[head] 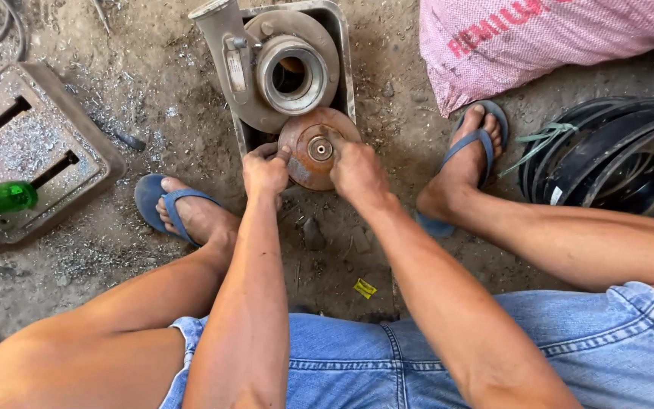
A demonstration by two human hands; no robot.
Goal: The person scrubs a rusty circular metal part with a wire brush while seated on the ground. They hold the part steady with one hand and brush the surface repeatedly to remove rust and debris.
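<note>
both hands are gripping a rusty disc (pixel 306 163) standing on edge on the dirt floor (pixel 387 250): the left hand (pixel 265 171) is closing its fingers on the disc's left rim, and the right hand (pixel 357 170) is clasping its right side beside the hub (pixel 320 148). the disc is sitting just in front of a grey pump housing (pixel 281 68), between two feet in blue sandals (pixel 162 203), with a pink sack (pixel 524 38) lying far right and black rims (pixel 615 159) stacking at the right.
</note>
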